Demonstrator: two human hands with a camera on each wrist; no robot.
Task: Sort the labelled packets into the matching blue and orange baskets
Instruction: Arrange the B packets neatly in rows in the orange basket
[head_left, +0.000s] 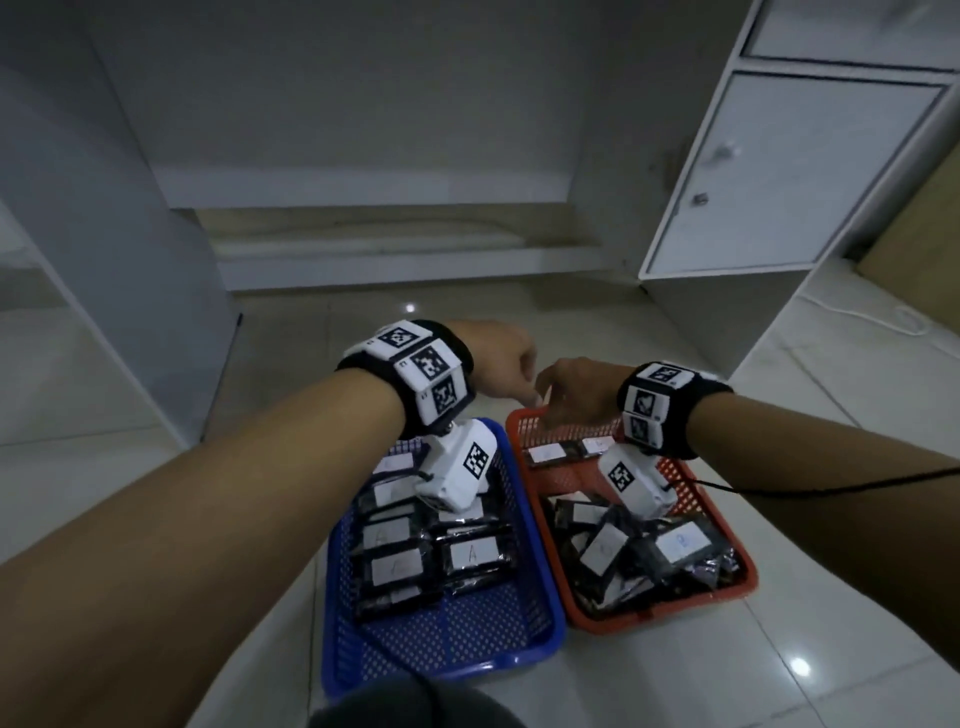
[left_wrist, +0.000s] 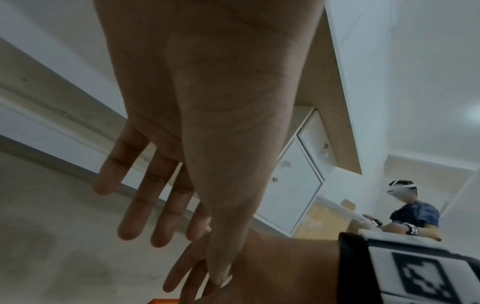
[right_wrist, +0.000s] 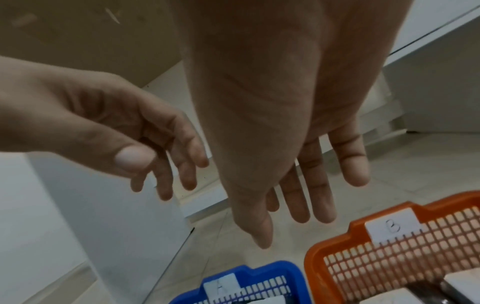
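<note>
A blue basket (head_left: 441, 639) tagged A (right_wrist: 221, 286) sits beside an orange basket (head_left: 566, 475) tagged B (right_wrist: 392, 226) on the floor. Several black packets with white labels lie in each: one marked A (head_left: 470, 553) in the blue, one with a blue mark (head_left: 680, 540) in the orange. My left hand (head_left: 498, 364) and right hand (head_left: 576, 389) hover close together above the baskets' far ends. Neither holds anything. In the wrist views the left fingers (left_wrist: 155, 205) hang relaxed and the right fingers (right_wrist: 306, 195) point straight down.
Glossy tiled floor (head_left: 779, 649) surrounds the baskets. A white cabinet (head_left: 779, 171) stands at the right, a white panel (head_left: 130, 260) at the left, and a low step (head_left: 405, 249) lies ahead. Another person wearing a headset (left_wrist: 413, 211) appears in the left wrist view.
</note>
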